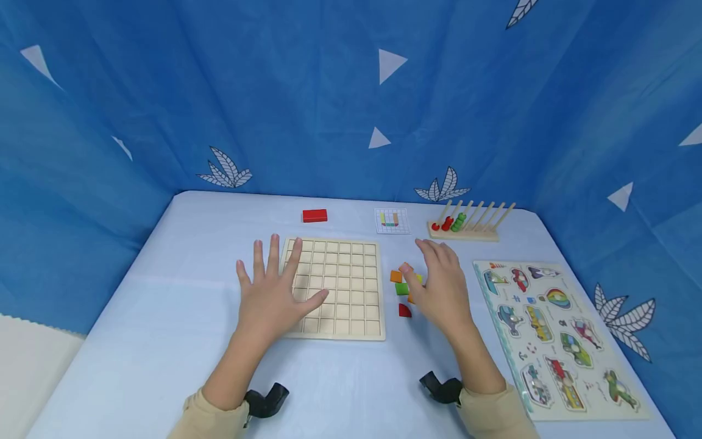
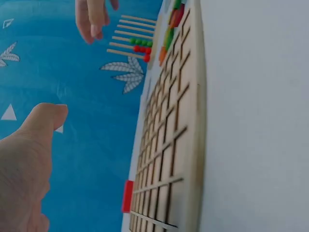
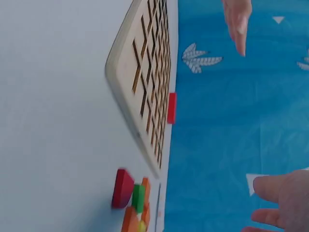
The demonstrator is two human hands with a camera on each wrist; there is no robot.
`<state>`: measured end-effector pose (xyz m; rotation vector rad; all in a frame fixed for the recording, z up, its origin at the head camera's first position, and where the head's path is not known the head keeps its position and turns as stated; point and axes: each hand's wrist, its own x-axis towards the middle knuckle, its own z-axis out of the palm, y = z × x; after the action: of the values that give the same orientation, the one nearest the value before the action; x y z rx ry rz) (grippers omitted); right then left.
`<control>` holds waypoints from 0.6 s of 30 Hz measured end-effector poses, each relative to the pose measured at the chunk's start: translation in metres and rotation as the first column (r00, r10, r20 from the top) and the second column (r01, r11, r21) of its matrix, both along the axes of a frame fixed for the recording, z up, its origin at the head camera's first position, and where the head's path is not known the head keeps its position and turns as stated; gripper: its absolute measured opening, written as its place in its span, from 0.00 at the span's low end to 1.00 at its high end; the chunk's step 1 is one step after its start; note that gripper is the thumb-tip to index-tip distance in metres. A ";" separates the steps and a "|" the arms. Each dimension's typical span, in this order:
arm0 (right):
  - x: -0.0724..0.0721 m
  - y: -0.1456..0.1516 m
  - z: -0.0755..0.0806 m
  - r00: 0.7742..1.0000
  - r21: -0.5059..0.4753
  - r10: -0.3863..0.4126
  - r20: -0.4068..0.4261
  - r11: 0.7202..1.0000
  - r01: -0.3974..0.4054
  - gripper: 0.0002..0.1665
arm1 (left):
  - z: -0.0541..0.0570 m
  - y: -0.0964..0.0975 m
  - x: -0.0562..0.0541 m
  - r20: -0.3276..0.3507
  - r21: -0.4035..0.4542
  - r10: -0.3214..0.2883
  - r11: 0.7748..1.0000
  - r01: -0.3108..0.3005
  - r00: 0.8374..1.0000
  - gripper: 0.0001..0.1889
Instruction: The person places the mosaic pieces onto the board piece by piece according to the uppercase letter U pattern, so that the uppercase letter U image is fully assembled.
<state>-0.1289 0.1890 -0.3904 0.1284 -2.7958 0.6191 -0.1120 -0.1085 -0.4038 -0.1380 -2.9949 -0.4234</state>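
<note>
- Holding nothing with the left hand (image 1: 271,299): spread wide over the left edge of the grid board (image 1: 345,286), apart from its surface in the left wrist view.
- Nothing visible in the grasp of the right hand (image 1: 441,286) either: loosely bent, with thumb apart, raised above the coloured pieces (image 1: 402,289) and partly hiding them.
- Just right of the grid board, close together: orange, green and yellow blocks, plus a red rounded piece (image 1: 404,310); exact count impossible to tell.
- Could scatter the coloured pieces with a low sideways sweep, apparently being small and loose.
- Could catch two at once, given such tight bunching, or skew the grid board by leaning on its edge.
- Farther back on the white table (image 1: 181,286): a red box (image 1: 315,216), a pattern card (image 1: 392,229) and a bead rack (image 1: 477,235).
- Far right, lying flat: a picture puzzle (image 1: 603,411).
- Behind and at both sides: blue cloth (image 1: 307,91) with pale triangles and leaf prints.
</note>
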 end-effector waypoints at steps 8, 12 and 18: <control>-0.007 0.027 -0.011 0.994 -0.055 -0.045 0.103 0.997 0.051 0.28 | -0.017 -0.011 0.005 0.032 0.060 -0.032 0.998 0.030 0.999 0.57; -0.011 0.035 -0.018 0.985 -0.069 -0.051 0.164 0.996 0.063 0.25 | -0.026 -0.015 0.007 0.044 0.081 -0.045 0.996 0.042 0.998 0.59; -0.017 0.038 -0.029 0.962 -0.073 -0.050 0.270 0.995 0.072 0.23 | -0.040 -0.022 0.008 0.073 0.103 -0.063 0.993 0.056 0.995 0.62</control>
<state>-0.1457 0.2266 -0.4193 -0.0641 -3.0124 0.7882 -0.1043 -0.1303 -0.4442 -0.2072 -3.0416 -0.5988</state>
